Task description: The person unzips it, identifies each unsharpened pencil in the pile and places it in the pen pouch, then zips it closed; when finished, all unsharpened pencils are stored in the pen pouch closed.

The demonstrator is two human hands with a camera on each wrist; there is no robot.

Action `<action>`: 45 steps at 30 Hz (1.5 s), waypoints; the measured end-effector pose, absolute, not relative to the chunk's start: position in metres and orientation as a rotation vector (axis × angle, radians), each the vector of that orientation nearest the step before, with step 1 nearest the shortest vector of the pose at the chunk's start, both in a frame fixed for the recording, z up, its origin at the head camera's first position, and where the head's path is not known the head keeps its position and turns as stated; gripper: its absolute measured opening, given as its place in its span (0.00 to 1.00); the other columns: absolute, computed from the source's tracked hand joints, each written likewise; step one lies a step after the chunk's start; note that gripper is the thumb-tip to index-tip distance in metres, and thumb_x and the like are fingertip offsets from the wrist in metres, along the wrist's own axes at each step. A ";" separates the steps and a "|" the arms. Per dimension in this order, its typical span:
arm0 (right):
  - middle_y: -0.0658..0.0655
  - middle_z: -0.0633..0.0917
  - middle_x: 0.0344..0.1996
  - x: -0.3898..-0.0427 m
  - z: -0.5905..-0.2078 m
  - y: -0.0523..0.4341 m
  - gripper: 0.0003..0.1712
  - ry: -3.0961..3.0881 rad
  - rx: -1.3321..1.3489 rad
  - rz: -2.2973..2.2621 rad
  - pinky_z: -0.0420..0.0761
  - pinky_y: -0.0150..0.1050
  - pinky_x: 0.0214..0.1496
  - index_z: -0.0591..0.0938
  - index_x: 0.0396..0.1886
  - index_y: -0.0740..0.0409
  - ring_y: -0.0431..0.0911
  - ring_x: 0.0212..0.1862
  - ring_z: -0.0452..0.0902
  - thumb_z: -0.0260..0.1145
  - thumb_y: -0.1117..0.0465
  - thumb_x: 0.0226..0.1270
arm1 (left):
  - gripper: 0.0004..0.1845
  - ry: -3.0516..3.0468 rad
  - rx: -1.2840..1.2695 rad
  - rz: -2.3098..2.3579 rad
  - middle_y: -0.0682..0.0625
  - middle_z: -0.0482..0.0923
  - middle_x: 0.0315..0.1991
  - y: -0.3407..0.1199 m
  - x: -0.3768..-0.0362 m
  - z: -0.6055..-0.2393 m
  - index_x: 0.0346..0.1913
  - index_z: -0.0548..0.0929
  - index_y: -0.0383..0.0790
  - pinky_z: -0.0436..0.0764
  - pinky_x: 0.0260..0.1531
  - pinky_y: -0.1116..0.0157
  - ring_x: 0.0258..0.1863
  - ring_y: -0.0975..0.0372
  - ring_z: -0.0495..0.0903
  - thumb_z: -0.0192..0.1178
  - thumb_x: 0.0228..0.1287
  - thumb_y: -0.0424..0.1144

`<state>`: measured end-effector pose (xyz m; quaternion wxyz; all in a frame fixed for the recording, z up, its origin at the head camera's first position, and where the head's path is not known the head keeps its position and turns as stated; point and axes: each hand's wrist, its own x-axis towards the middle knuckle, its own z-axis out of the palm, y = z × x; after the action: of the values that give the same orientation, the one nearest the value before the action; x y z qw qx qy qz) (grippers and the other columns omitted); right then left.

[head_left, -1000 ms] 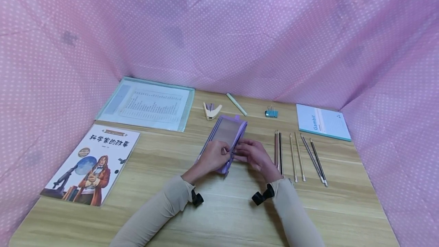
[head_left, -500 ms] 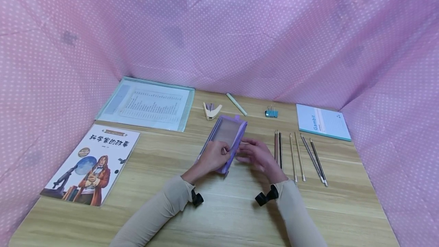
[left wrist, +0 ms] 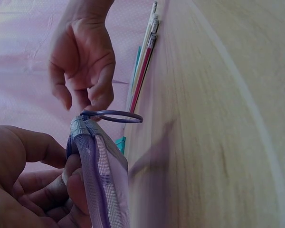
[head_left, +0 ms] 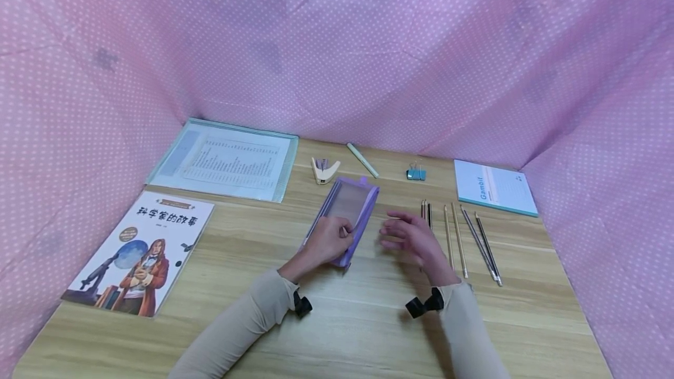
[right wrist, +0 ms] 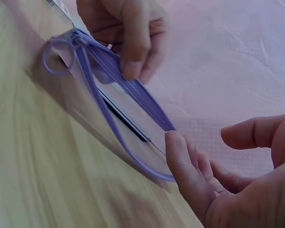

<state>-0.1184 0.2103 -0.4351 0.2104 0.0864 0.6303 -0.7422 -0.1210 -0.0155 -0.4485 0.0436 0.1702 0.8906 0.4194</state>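
A purple mesh pencil case (head_left: 351, 195) lies slanted on the table in the head view. My left hand (head_left: 326, 243) pinches its upper edge between thumb and fingers. In the right wrist view its zipped mouth gapes, showing a dark, slim pen or pencil (right wrist: 126, 121) inside. A ring-shaped zipper pull (left wrist: 121, 116) sticks out from the near end. My right hand (head_left: 416, 241) holds nothing; its fingers are loosely bent, in the space between the case and the pencils. Beyond it lie wooden pencils (head_left: 459, 238) and dark pencils (head_left: 487, 244); the hand partly covers the closest ones (head_left: 425, 210).
Behind the case are a cream stapler (head_left: 325, 171), a pale green pen (head_left: 363, 160) and a teal binder clip (head_left: 416, 174). A notebook (head_left: 497, 188) lies at back right. On the left are a document folder (head_left: 226, 159) and an illustrated book (head_left: 142, 256). Pink cloth (head_left: 337, 63) surrounds the table.
My right hand has drawn away from the pencil case's edge and moved right toward the pencils. The left hand and the case have stayed in place.
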 end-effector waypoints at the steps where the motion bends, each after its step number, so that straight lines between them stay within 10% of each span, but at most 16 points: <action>1: 0.47 0.84 0.39 -0.118 -0.434 0.213 0.32 1.757 0.238 -2.069 0.87 0.42 0.51 0.57 0.74 0.72 0.40 0.42 0.85 0.53 0.68 0.75 | 0.04 2.722 0.521 1.282 0.49 0.83 0.18 -0.015 -0.121 -0.449 0.30 0.88 0.34 0.71 0.13 0.76 0.15 0.70 0.73 0.63 0.56 0.29; 18: 0.45 0.85 0.40 -0.104 -0.423 0.269 0.11 1.769 0.314 -2.168 0.86 0.44 0.53 0.78 0.51 0.46 0.41 0.45 0.85 0.56 0.64 0.76 | 0.04 2.693 0.514 1.288 0.49 0.83 0.19 -0.016 -0.121 -0.449 0.31 0.88 0.33 0.71 0.12 0.76 0.15 0.70 0.74 0.63 0.58 0.30; 45: 0.46 0.88 0.35 -0.089 -0.426 0.340 0.18 1.749 0.233 -2.327 0.88 0.39 0.45 0.83 0.43 0.45 0.40 0.41 0.87 0.49 0.67 0.79 | 0.05 2.683 0.497 1.288 0.48 0.83 0.19 -0.015 -0.120 -0.450 0.33 0.88 0.32 0.71 0.12 0.76 0.14 0.70 0.73 0.63 0.59 0.30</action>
<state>-0.0894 0.3396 -0.4258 0.1102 0.0793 0.5953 -0.7919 -0.1203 -0.0154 -0.4499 0.0620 0.1645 0.8874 0.4261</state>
